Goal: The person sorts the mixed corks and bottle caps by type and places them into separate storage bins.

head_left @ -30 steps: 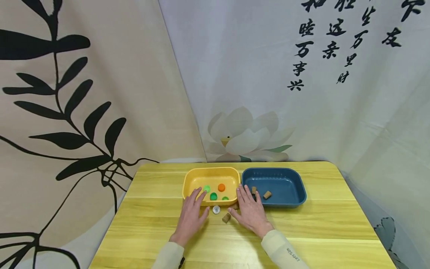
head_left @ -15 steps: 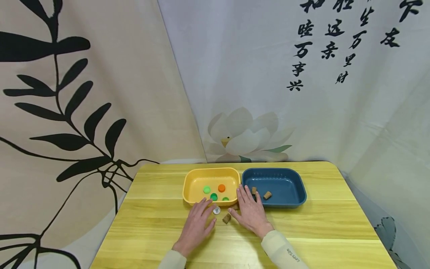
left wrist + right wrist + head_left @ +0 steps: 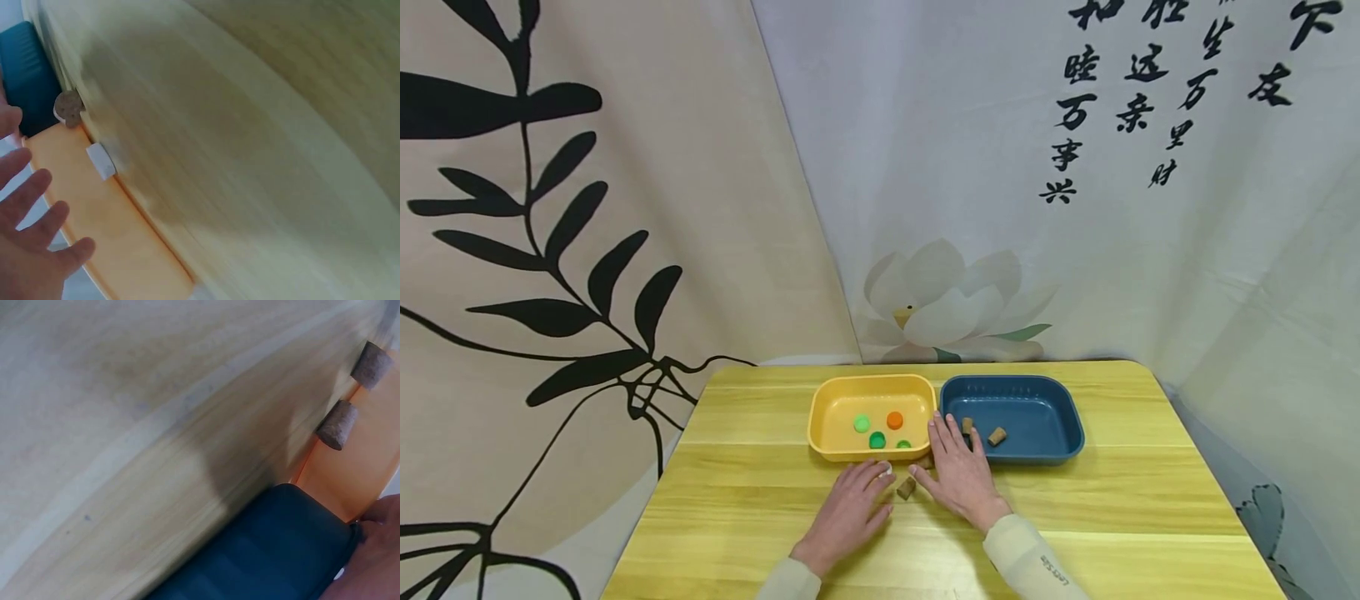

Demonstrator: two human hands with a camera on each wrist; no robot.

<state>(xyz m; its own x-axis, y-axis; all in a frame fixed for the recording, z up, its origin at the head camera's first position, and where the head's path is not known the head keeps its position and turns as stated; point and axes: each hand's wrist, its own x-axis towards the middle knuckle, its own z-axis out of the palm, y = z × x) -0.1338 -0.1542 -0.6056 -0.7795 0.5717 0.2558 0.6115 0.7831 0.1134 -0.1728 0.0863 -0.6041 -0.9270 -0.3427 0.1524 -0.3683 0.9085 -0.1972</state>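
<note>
My left hand [image 3: 850, 512], fingers spread, hovers in front of the yellow tray [image 3: 872, 392]. Its fingertips overlap a small white bottle cap [image 3: 886, 470] in the head view; the left wrist view shows the cap [image 3: 101, 161] standing apart from the fingers, by the tray's wall. With fairly straight fingers, my right hand [image 3: 962, 487] lies over the near left rim of the blue tray [image 3: 1037, 417]. Between the hands one cork [image 3: 907, 488] lies on the table, and another cork [image 3: 337, 425] sits close to the yellow tray's wall, partly hidden from the head camera.
Inside the yellow tray are an orange cap [image 3: 894, 419], a light green cap [image 3: 861, 423] and darker green ones. The blue tray holds corks [image 3: 997, 436]. Both trays stand side by side on the wooden table [image 3: 1120, 517], with a printed cloth [image 3: 955, 167] behind.
My left hand has drawn back from over the yellow tray's near edge, toward me and to the right, to the white cap. The right hand has stayed in place.
</note>
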